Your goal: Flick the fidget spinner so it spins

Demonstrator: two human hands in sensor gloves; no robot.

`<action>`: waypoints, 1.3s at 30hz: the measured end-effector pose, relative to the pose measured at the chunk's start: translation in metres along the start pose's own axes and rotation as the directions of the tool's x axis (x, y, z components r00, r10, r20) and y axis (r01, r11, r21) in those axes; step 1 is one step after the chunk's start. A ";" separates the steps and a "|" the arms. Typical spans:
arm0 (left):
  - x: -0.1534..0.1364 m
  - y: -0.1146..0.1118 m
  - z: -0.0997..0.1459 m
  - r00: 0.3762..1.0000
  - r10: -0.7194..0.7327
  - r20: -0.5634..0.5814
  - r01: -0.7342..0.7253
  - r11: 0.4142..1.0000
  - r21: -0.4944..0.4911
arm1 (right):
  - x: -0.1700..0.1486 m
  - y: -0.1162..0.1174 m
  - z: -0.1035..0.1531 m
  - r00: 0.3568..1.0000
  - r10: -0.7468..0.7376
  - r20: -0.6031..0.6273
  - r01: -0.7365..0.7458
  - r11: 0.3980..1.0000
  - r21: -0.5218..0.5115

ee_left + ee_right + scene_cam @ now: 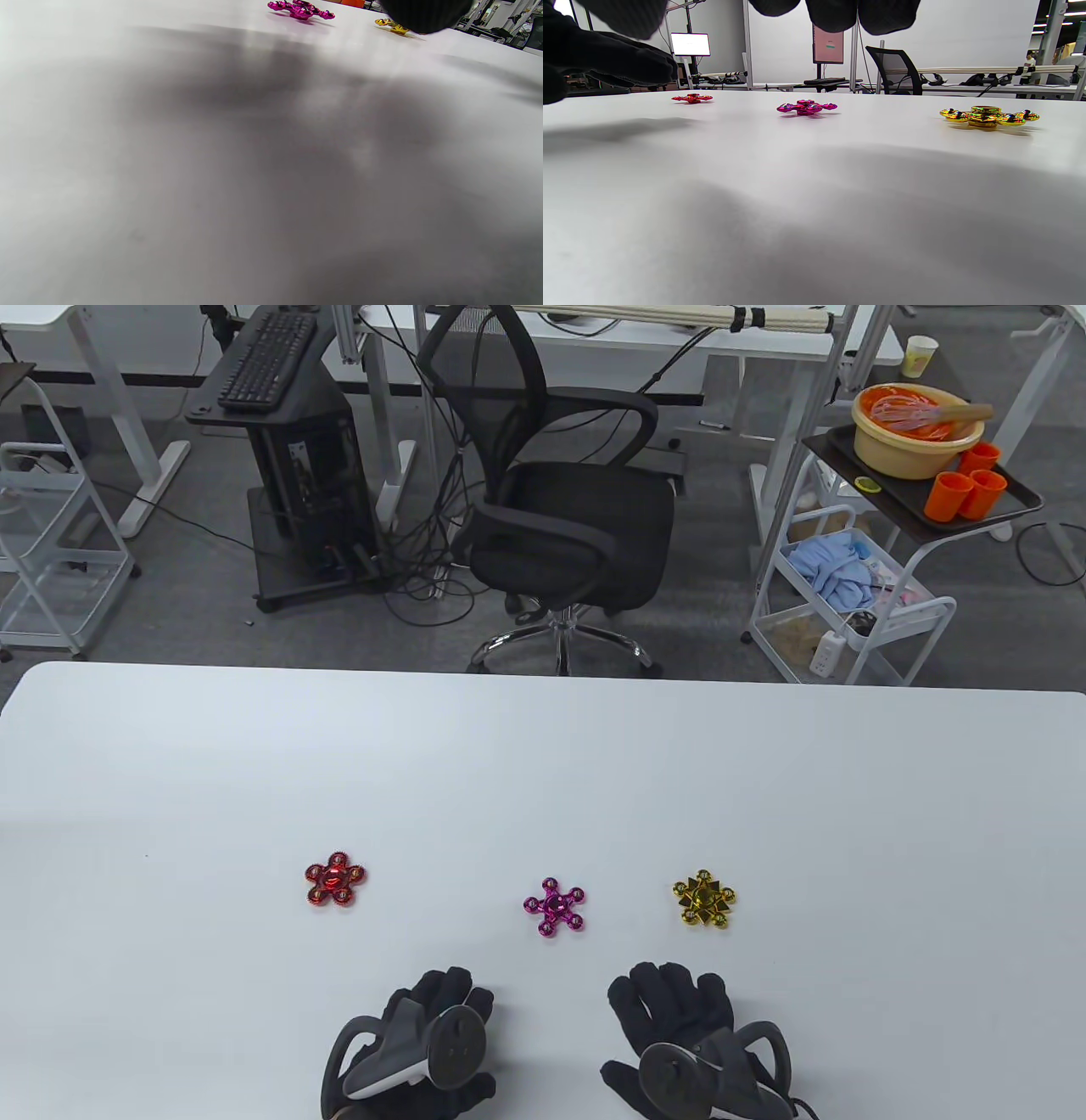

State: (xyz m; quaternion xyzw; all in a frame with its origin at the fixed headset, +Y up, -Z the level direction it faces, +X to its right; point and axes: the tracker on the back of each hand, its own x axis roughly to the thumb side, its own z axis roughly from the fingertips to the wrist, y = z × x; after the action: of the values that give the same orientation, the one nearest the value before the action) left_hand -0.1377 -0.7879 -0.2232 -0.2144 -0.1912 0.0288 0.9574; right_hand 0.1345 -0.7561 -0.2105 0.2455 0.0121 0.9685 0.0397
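Three fidget spinners lie flat on the white table (543, 780): a red one (334, 881) at the left, a magenta one (555, 905) in the middle, a gold one (704, 898) at the right. My left hand (441, 997) rests near the table's front edge, below and left of the magenta spinner, holding nothing. My right hand (670, 997) rests with fingers spread, below the gap between the magenta and gold spinners, holding nothing. The right wrist view shows the red spinner (692, 98), the magenta spinner (806, 107) and the gold spinner (988, 116). The left wrist view shows the magenta spinner (301, 9) and the gold spinner (392, 26).
Beyond the table's far edge stand a black office chair (568, 517), a computer cart with a keyboard (280, 449) and a white trolley (857, 594) with an orange bowl and cups.
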 end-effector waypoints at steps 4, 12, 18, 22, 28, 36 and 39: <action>0.000 0.000 0.000 1.000 -0.006 0.002 0.006 1.000 -0.001 | 0.000 0.000 0.000 1.000 -0.001 -0.001 0.001 1.000 0.001; -0.048 0.035 -0.001 0.982 -0.013 -0.190 0.043 0.987 0.155 | 0.002 -0.002 0.001 1.000 -0.004 0.008 0.004 1.000 -0.003; -0.132 0.072 -0.030 0.890 0.131 -0.437 -0.029 0.972 0.233 | -0.002 -0.001 0.001 1.000 -0.018 0.003 0.018 0.999 0.027; -0.167 0.078 -0.052 0.839 0.156 -0.521 -0.059 0.978 0.198 | -0.003 0.000 0.000 1.000 -0.008 0.005 0.008 0.999 0.037; -0.187 0.070 -0.076 0.821 0.132 -0.555 -0.069 0.989 0.133 | -0.003 0.000 0.000 1.000 -0.016 0.003 0.016 0.998 0.056; -0.200 0.064 -0.086 0.798 0.185 -0.573 -0.146 0.983 0.114 | -0.006 0.000 -0.001 1.000 -0.031 0.001 0.031 0.997 0.068; -0.203 0.064 -0.087 0.792 0.200 -0.577 -0.167 0.980 0.111 | -0.005 0.001 -0.001 0.999 -0.032 0.009 0.032 0.997 0.071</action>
State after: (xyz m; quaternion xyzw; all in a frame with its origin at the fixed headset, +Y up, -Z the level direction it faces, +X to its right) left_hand -0.2908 -0.7921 -0.3945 -0.2043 0.1354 0.0593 0.9677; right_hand 0.1385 -0.7571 -0.2137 0.2516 0.0500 0.9654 0.0465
